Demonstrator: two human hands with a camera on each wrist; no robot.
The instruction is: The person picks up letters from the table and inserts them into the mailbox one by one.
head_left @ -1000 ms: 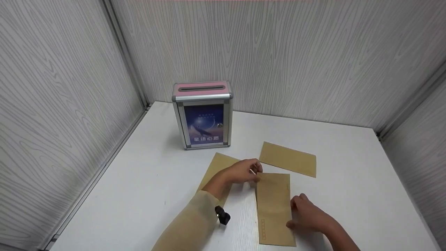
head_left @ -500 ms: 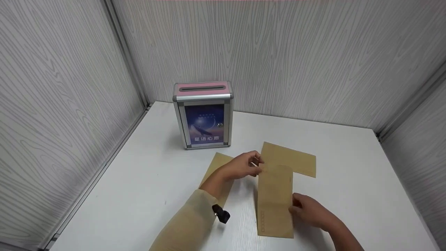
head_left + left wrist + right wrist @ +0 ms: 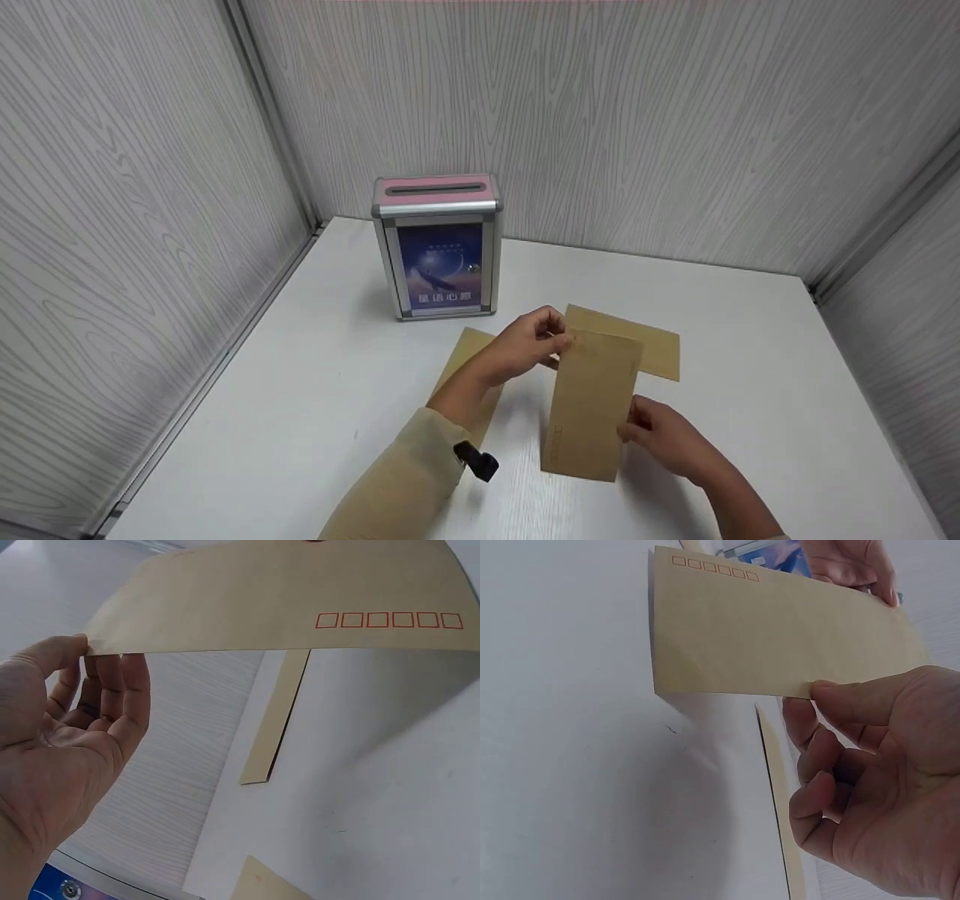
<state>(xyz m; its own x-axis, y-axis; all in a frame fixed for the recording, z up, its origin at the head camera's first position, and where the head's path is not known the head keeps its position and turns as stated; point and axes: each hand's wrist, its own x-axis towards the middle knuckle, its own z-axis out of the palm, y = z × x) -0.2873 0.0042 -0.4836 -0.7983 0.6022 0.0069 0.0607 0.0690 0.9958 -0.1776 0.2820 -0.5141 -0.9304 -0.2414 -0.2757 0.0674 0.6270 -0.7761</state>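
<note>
A brown paper envelope [image 3: 592, 405] with a row of small red boxes is held up off the white table, tilted. My left hand [image 3: 529, 341] pinches its upper left corner between thumb and fingers, as the left wrist view also shows on the envelope [image 3: 225, 600]. With thumb and forefinger my right hand [image 3: 664, 439] pinches the right long edge; in the right wrist view the other fingers of that hand [image 3: 885, 772] curl loosely below the envelope [image 3: 780, 637]. A second envelope [image 3: 660, 349] lies behind, partly covered. Under my left forearm lies a third envelope [image 3: 469, 345], partly hidden.
A locked box [image 3: 439, 255] with a pink top, a slot and a blue picture door stands at the back left of the white table [image 3: 300, 420]. Grey wood-grain panels [image 3: 600, 112] enclose the back and both sides.
Both hands have raised the envelope from near the table and moved it away from me, tilting it. It now overlaps the envelope behind. The box and the other envelopes stay put.
</note>
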